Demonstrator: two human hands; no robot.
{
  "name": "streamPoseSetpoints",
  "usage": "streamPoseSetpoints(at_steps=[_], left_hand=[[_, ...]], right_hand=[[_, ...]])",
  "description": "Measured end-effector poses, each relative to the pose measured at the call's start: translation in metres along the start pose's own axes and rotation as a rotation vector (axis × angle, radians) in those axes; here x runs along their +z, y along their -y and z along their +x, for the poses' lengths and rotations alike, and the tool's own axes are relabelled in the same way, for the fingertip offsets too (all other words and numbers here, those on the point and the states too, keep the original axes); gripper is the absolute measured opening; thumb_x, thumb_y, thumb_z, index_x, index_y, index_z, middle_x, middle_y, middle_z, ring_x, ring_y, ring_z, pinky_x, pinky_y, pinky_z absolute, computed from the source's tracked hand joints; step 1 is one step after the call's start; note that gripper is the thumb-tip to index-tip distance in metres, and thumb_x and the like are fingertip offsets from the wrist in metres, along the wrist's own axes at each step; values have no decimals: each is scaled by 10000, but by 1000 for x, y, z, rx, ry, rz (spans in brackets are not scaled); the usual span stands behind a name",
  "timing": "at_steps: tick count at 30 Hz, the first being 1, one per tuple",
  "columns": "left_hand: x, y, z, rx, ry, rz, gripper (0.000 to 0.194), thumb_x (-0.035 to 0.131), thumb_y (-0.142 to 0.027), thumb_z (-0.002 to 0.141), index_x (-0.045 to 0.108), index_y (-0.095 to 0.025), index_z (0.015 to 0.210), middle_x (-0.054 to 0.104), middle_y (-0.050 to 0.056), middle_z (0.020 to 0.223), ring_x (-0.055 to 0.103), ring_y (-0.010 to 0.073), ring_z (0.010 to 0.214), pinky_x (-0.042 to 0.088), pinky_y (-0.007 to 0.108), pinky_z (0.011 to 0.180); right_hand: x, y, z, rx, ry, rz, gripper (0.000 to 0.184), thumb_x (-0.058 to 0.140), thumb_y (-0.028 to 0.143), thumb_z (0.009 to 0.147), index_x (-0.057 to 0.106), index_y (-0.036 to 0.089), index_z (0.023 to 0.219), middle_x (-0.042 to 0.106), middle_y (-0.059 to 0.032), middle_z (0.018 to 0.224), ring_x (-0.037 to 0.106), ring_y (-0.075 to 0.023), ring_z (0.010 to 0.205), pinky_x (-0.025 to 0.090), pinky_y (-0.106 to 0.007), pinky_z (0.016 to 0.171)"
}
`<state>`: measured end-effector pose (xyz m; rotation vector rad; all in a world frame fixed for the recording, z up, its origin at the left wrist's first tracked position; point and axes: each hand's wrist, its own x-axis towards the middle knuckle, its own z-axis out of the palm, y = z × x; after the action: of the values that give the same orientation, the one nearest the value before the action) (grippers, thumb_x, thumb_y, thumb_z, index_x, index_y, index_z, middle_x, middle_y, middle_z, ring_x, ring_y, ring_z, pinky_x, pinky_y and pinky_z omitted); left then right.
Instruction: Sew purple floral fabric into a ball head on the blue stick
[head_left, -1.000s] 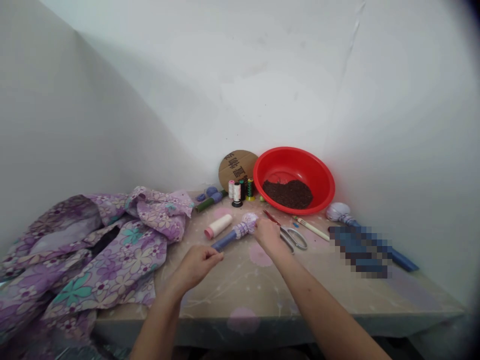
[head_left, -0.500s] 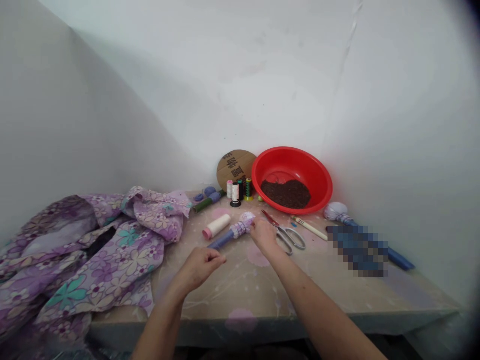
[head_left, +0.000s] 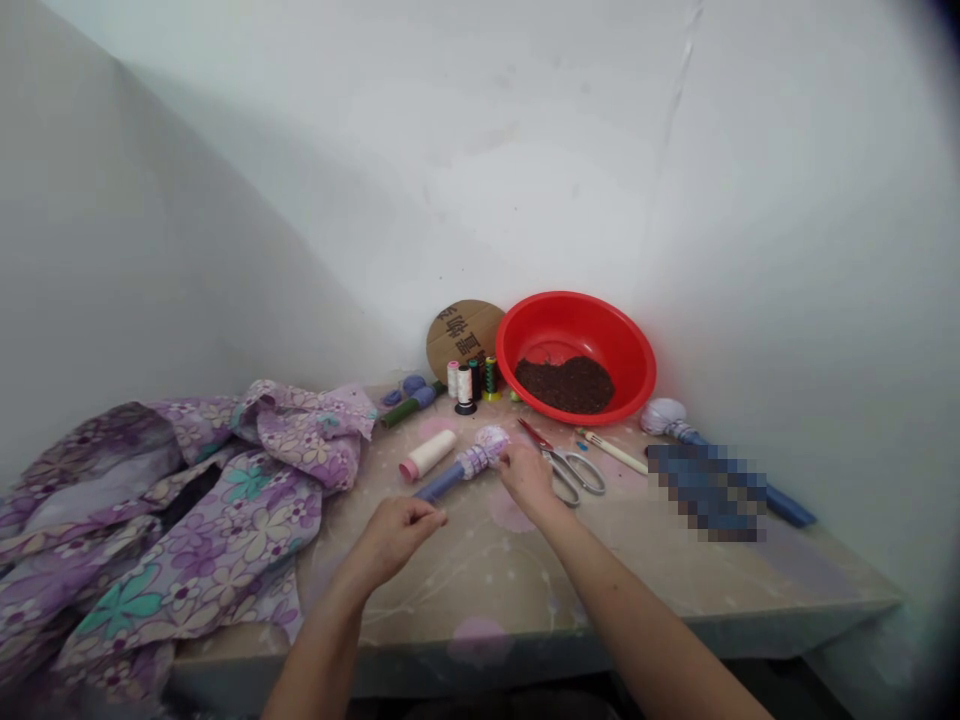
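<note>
The wrapped stick (head_left: 441,485) lies on the counter (head_left: 480,560) between the two hands, its padded head (head_left: 491,442) pointing to two o'clock. Purple and white strands already circle the neck in several turns, so the soft covering looks bound to the blue handle; how tight the binding is cannot be told.

The right hand (head_left: 529,480) has its fingers curled closed at the head's four o'clock side, and seems to touch its edge. The left hand (head_left: 401,530) is below the handle's near end, at seven o'clock from the head, with thumb and fingertips pressed together. It looks clear of the handle. Whether either hand pinches a fine thread is too small to tell; the spacing would suit drawing one taut, though that is only a judgement.

A large spool of white thread (head_left: 429,455) lies on its side at ten o'clock from the handle. The scissors (head_left: 536,436) rest just beside the right hand, toward two o'clock, with part of them hidden. Farther off at one o'clock is the red basin (head_left: 630,365) holding dark grains (head_left: 570,385). Flowered cloth (head_left: 247,540) is heaped at nine o'clock from the left hand.
</note>
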<state>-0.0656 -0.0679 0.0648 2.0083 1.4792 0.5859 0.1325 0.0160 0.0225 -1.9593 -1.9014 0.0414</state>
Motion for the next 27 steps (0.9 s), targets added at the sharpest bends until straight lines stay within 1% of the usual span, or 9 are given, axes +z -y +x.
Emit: streamPoseSetpoints(at_steps=[3,6,10,12,14,18,22,24,27], left_hand=[[-6,-2,-2,-15,-38,-2,416,400,-505,706,427,-149,494,229,-47,494,230,71,476,150,218,462],[-12,-2,-4,-37,-68,-3,421,401,-512,705,459,-143,511,239,-47,499,239,72,484,149,216,464],[-16,-1,-6,-88,-76,-43,429,414,-528,690,543,-132,586,258,-48,505,244,72,485,153,210,464],[-15,-1,-6,-82,-73,-51,435,416,-532,690,558,-130,600,257,-48,506,242,72,484,154,210,462],[-15,-1,-6,-64,-62,-48,438,415,-530,696,553,-129,589,249,-48,506,238,71,483,153,210,460],[-16,-4,-8,-47,-62,-59,439,418,-531,701,540,-127,578,249,-47,503,239,72,489,151,211,457],[-18,-7,-9,-38,-54,-71,441,416,-538,704,538,-130,587,246,-46,505,235,71,485,141,214,451],[-18,-6,-8,-37,-48,-80,442,414,-539,707,537,-130,590,248,-46,506,236,70,485,140,213,448],[-16,-2,-7,-47,-50,-81,443,417,-535,706,547,-128,591,252,-45,503,240,70,487,145,209,447]], right_hand=[[-10,-4,-5,32,-11,46,245,434,319,767,636,212,854,645,-63,854,575,-189,801,378,-253,643],[-25,-11,-2,74,-126,186,252,431,320,765,641,208,846,650,-58,827,575,-181,781,380,-241,642],[-45,-22,12,51,-332,495,296,402,339,769,630,163,839,650,-49,743,573,-159,691,394,-229,630],[-51,-25,17,37,-380,607,339,376,363,780,616,143,872,640,-44,684,568,-149,633,402,-227,613],[-55,-25,17,3,-376,634,353,363,368,787,611,139,887,634,-39,663,566,-144,613,404,-226,605],[-50,-13,5,-195,-252,463,253,419,313,774,633,185,820,649,-24,761,570,-139,703,395,-217,653],[-26,7,-12,-357,-3,159,234,420,259,790,636,230,876,656,-26,837,568,-152,792,388,-231,699],[-11,16,-19,-403,119,6,256,397,247,801,633,223,897,651,-47,865,568,-167,808,392,-252,716],[5,25,-26,-425,195,-64,242,421,215,774,654,200,837,643,-65,869,573,-175,784,408,-260,702]])
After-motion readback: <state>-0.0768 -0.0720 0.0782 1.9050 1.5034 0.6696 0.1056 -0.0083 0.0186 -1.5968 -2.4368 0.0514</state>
